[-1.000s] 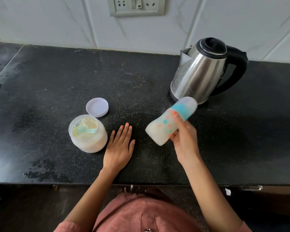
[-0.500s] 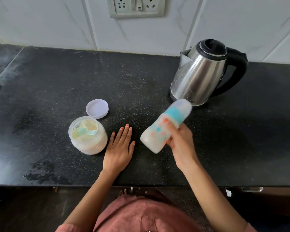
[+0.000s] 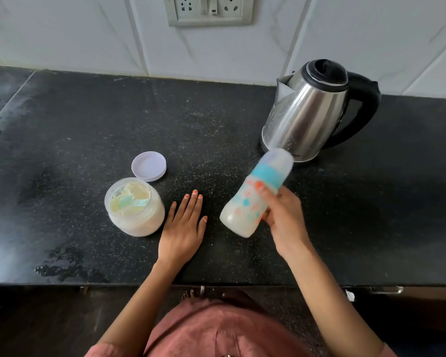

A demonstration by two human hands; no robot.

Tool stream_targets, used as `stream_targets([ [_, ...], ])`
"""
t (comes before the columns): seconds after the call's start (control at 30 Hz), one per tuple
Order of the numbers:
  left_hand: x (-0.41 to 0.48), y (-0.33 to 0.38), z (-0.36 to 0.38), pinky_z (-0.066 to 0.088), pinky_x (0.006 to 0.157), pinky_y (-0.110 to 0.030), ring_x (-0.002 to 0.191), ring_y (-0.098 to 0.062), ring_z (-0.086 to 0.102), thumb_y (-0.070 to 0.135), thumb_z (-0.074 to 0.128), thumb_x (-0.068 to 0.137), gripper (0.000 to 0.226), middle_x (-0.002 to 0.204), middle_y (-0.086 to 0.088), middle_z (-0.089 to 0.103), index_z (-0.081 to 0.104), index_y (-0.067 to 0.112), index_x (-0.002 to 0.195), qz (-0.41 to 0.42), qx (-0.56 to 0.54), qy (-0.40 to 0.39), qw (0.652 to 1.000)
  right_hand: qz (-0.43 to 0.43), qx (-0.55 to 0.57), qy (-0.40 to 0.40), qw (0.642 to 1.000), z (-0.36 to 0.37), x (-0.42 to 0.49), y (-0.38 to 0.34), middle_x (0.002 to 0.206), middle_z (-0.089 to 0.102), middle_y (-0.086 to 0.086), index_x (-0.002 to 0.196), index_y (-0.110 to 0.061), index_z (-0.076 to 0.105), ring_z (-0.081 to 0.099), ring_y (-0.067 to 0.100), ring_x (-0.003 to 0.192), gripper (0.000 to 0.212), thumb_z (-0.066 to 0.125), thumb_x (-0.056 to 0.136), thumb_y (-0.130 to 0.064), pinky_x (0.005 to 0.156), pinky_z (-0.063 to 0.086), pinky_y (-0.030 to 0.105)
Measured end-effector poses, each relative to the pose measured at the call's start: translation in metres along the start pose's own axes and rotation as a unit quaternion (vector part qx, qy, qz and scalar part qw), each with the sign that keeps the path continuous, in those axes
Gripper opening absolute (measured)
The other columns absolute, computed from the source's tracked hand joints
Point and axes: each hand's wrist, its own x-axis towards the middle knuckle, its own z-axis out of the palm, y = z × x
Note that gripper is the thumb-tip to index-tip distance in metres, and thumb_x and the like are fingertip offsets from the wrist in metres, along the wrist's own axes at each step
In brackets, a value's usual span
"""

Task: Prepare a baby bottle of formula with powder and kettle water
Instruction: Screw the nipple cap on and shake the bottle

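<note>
The right hand (image 3: 283, 217) is clamping its grip around the tilted, capped bottle (image 3: 245, 210), likely shaking to mix; the left hand (image 3: 183, 228) is resting flat, fingers straight, on the tabletop (image 3: 62, 124).

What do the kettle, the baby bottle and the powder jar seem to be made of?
Kettle: likely stainless steel, shiny brushed finish, streaked reflections on its body; handle and lid look black plastic. Baby bottle: probably translucent plastic, since white liquid shows through; blurred, so uncertain. Powder jar: clear plastic or glass, cannot tell; powder shows through its wall.
</note>
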Motion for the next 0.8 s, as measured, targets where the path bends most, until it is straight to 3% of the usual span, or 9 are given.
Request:
stream_targets([
  [0.1,0.001,0.0,-0.001,0.013,0.107,-0.035,0.128,-0.026,0.044,0.034,0.029,0.093,0.053,0.141,-0.009,0.044,0.046,0.006,0.135,-0.003,-0.005,-0.001,1.0,-0.003,0.138,0.098,0.986,-0.001,0.012,-0.004,0.095,0.067,-0.002,0.105,-0.016,0.061,0.065,0.009,0.088,0.029,0.064,0.078,-0.027,0.063,0.054,0.021],
  [0.17,0.001,0.0,-0.002,0.014,0.107,-0.035,0.128,-0.026,0.044,0.036,0.025,0.095,0.054,0.141,-0.008,0.044,0.046,0.006,0.135,-0.002,-0.004,-0.001,1.0,0.004,0.079,0.063,0.995,0.003,0.008,0.0,0.093,0.068,-0.002,0.101,-0.017,0.063,0.066,0.011,0.087,0.029,0.067,0.074,-0.027,0.067,0.055,0.024],
  [0.23,0.0,0.0,-0.002,0.02,0.109,-0.038,0.128,-0.025,0.043,0.038,0.016,0.098,0.057,0.141,-0.009,0.044,0.046,0.006,0.135,0.001,0.001,0.001,1.0,0.016,-0.041,-0.013,0.999,0.006,-0.002,0.006,0.088,0.07,-0.002,0.091,-0.019,0.065,0.066,0.016,0.088,0.035,0.071,0.059,-0.032,0.077,0.055,0.033],
  [0.3,-0.001,0.0,-0.001,0.023,0.109,-0.04,0.129,-0.024,0.043,0.038,0.019,0.097,0.056,0.142,-0.008,0.043,0.046,0.007,0.135,0.0,0.005,0.002,1.0,0.004,-0.084,-0.036,0.996,0.005,-0.005,0.004,0.086,0.07,-0.002,0.087,-0.02,0.066,0.066,0.017,0.088,0.034,0.071,0.055,-0.033,0.079,0.054,0.036],
  [0.43,0.0,0.001,-0.002,0.012,0.108,-0.034,0.129,-0.025,0.042,0.035,0.028,0.093,0.054,0.142,-0.008,0.043,0.045,0.007,0.136,-0.004,0.003,-0.002,1.0,-0.007,0.116,0.075,0.99,0.002,0.011,-0.008,0.092,0.068,-0.003,0.1,-0.018,0.062,0.065,0.008,0.084,0.021,0.063,0.079,-0.024,0.062,0.054,0.022],
  [0.47,0.001,0.001,-0.002,0.011,0.108,-0.033,0.129,-0.025,0.042,0.035,0.027,0.094,0.054,0.142,-0.008,0.043,0.045,0.006,0.136,-0.003,0.004,-0.003,1.0,-0.009,0.122,0.081,0.989,0.003,0.012,-0.007,0.093,0.067,-0.003,0.102,-0.018,0.06,0.066,0.007,0.084,0.023,0.063,0.08,-0.023,0.062,0.054,0.021],
  [0.63,-0.001,-0.001,-0.002,0.017,0.11,-0.037,0.131,-0.023,0.039,0.041,0.019,0.097,0.058,0.144,-0.008,0.04,0.042,0.006,0.137,0.005,0.01,-0.009,1.0,0.002,-0.068,-0.064,0.996,0.007,-0.008,0.003,0.078,0.072,-0.007,0.086,-0.02,0.065,0.068,0.008,0.078,0.03,0.071,0.057,-0.025,0.07,0.054,0.026],
  [0.7,-0.001,0.0,-0.001,0.017,0.109,-0.036,0.13,-0.024,0.041,0.04,0.017,0.098,0.058,0.143,-0.008,0.042,0.044,0.007,0.136,0.0,0.007,-0.006,1.0,0.0,-0.016,-0.027,0.999,0.004,-0.001,0.001,0.083,0.071,-0.006,0.089,-0.02,0.066,0.067,0.008,0.081,0.03,0.07,0.06,-0.028,0.068,0.054,0.026],
  [0.8,0.001,0.001,-0.002,0.012,0.108,-0.034,0.129,-0.025,0.043,0.035,0.027,0.094,0.054,0.142,-0.008,0.043,0.045,0.006,0.135,-0.005,0.001,-0.005,1.0,0.009,0.117,0.078,0.99,0.002,0.013,-0.001,0.091,0.069,-0.003,0.101,-0.016,0.062,0.067,0.005,0.08,0.022,0.064,0.08,-0.023,0.063,0.054,0.022],
])
